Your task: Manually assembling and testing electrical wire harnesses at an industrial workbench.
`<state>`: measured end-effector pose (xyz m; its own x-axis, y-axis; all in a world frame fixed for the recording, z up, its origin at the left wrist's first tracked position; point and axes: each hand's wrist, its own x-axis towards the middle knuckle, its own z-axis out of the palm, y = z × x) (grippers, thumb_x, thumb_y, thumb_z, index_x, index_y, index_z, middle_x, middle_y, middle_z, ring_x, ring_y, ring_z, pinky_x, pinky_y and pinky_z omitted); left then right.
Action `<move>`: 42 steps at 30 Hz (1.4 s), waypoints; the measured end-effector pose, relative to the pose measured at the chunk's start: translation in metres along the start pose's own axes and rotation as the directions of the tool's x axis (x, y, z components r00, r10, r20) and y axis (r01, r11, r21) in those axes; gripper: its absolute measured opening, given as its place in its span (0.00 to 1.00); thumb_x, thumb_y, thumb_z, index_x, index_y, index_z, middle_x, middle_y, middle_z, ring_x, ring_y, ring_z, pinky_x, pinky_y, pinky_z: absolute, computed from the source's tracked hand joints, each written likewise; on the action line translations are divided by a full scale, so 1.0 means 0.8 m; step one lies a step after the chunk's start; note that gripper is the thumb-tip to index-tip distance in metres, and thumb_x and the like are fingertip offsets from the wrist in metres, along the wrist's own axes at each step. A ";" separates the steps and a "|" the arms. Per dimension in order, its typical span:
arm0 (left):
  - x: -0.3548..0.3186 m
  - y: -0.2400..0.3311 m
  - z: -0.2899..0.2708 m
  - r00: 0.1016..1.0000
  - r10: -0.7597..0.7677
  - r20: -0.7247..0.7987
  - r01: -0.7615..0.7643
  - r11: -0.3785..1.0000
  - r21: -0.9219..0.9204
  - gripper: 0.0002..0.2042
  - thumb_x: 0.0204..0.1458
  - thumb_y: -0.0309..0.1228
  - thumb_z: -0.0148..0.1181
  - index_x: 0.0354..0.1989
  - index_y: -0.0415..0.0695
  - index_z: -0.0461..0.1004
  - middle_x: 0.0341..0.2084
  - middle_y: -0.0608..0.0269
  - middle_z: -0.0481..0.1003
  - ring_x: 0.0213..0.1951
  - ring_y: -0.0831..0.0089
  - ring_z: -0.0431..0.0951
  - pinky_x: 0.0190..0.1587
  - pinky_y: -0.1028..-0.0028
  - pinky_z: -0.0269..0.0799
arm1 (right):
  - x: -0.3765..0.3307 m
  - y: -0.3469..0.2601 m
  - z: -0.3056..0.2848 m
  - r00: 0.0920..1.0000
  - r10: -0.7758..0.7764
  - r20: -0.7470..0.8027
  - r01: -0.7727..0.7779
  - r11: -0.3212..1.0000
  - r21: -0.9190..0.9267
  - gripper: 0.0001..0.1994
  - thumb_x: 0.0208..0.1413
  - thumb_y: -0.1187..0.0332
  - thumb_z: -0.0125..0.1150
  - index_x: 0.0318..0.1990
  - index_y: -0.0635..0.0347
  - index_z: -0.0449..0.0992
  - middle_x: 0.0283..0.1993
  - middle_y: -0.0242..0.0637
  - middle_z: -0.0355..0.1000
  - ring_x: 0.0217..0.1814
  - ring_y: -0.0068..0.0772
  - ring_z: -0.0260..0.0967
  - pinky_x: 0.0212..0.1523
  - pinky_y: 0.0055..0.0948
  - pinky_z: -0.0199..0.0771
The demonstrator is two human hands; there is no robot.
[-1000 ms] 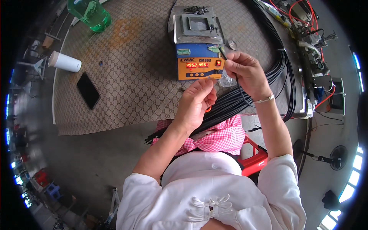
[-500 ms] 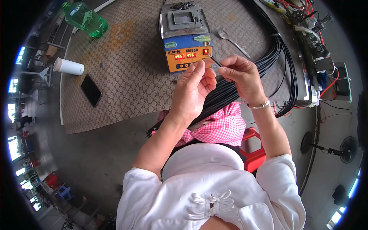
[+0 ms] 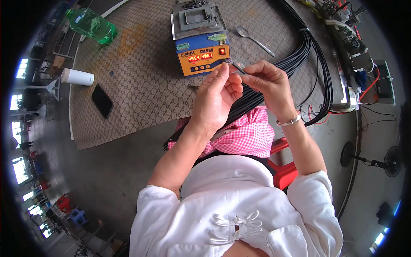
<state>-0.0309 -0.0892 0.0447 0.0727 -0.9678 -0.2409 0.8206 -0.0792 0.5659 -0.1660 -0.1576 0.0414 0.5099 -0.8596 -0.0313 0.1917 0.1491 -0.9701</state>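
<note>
A thin black cable is pinched between the thumb and fingers of my right hand, its end pointing up and left. My left hand is close beside that end, thumb raised and fingers curled in. Whatever lies between the left fingertips is too small to make out. Just beyond both hands stands an orange and blue box-shaped machine with a lit red display and a metal pan on top. A thick bundle of black cables passes under my right hand and over the table edge onto my lap.
On the brown patterned table cover lie a spoon, a dark phone, a white cup and a green bottle. Pink checked cloth covers my lap. Machinery with red wires lines the right side.
The machine and spoon appear slightly farther left and up in the picture, while the things at the left stay almost in place. Both hands keep nearly the same pose around the cable end.
</note>
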 end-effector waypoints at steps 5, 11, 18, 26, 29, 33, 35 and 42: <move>0.000 -0.004 0.002 1.000 0.006 -0.002 -0.006 1.000 0.025 0.10 0.55 0.37 0.48 0.35 0.43 0.70 0.23 0.70 0.70 0.26 0.81 0.69 0.31 0.81 0.66 | -0.004 0.001 -0.006 0.997 0.079 0.000 -0.079 0.997 0.020 0.06 0.46 0.76 0.61 0.33 0.66 0.72 0.29 0.31 0.71 0.29 0.15 0.66 0.30 0.14 0.66; 0.001 -0.009 0.000 0.999 0.026 0.021 -0.028 0.997 0.069 0.13 0.56 0.38 0.46 0.37 0.42 0.71 0.24 0.70 0.70 0.27 0.82 0.68 0.33 0.80 0.66 | -0.009 -0.002 -0.007 0.995 0.101 -0.007 -0.101 0.994 0.045 0.06 0.47 0.74 0.61 0.32 0.65 0.73 0.27 0.29 0.71 0.25 0.13 0.63 0.25 0.12 0.60; -0.002 -0.010 0.005 1.000 0.017 0.007 -0.018 0.999 0.034 0.10 0.56 0.36 0.47 0.37 0.42 0.70 0.24 0.67 0.72 0.26 0.80 0.70 0.32 0.81 0.67 | -0.012 -0.001 -0.009 0.993 0.118 -0.020 -0.114 0.985 0.133 0.05 0.46 0.76 0.60 0.32 0.65 0.72 0.27 0.30 0.71 0.24 0.14 0.62 0.25 0.13 0.60; -0.003 -0.012 0.003 0.999 0.020 -0.030 -0.019 0.999 0.038 0.10 0.55 0.36 0.49 0.37 0.42 0.70 0.24 0.67 0.72 0.27 0.79 0.72 0.33 0.80 0.68 | -0.012 0.005 -0.009 0.995 0.086 -0.042 -0.080 0.989 0.128 0.06 0.46 0.76 0.61 0.32 0.65 0.72 0.27 0.31 0.71 0.26 0.15 0.65 0.25 0.12 0.62; -0.004 -0.011 0.002 0.998 0.045 -0.044 -0.043 0.997 0.060 0.10 0.54 0.36 0.50 0.36 0.43 0.70 0.25 0.67 0.73 0.26 0.80 0.72 0.33 0.80 0.68 | -0.013 0.006 -0.008 0.996 0.069 -0.063 -0.064 0.995 0.079 0.05 0.46 0.77 0.61 0.32 0.65 0.72 0.28 0.32 0.71 0.28 0.16 0.67 0.28 0.13 0.66; -0.004 -0.009 -0.002 0.994 0.091 -0.066 -0.085 0.992 0.094 0.09 0.53 0.34 0.51 0.36 0.42 0.70 0.26 0.66 0.73 0.28 0.78 0.73 0.34 0.78 0.70 | -0.013 0.008 -0.003 0.996 0.028 -0.087 -0.028 1.000 -0.001 0.06 0.45 0.79 0.61 0.32 0.66 0.72 0.30 0.33 0.71 0.31 0.18 0.68 0.34 0.16 0.71; -0.005 -0.009 -0.004 0.991 0.111 -0.079 -0.101 0.988 0.119 0.08 0.53 0.33 0.52 0.36 0.42 0.71 0.27 0.65 0.74 0.29 0.77 0.74 0.34 0.77 0.71 | -0.013 0.010 -0.001 0.996 0.004 -0.086 -0.007 0.999 -0.037 0.06 0.45 0.80 0.61 0.31 0.67 0.72 0.30 0.33 0.71 0.32 0.18 0.68 0.35 0.16 0.71; 0.000 -0.006 -0.002 0.980 0.165 -0.111 -0.139 0.968 0.208 0.07 0.52 0.30 0.52 0.34 0.41 0.71 0.26 0.64 0.74 0.27 0.76 0.75 0.33 0.77 0.72 | -0.007 0.026 -0.013 0.973 -0.227 -0.025 0.212 0.936 -0.281 0.08 0.43 0.79 0.63 0.33 0.66 0.72 0.30 0.32 0.70 0.30 0.16 0.67 0.31 0.16 0.69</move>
<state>-0.0343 -0.0884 0.0407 0.2696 -0.9349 -0.2307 0.6666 0.0083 0.7454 -0.1735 -0.1548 0.0192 0.4322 -0.8828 0.1841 0.0517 -0.1796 -0.9824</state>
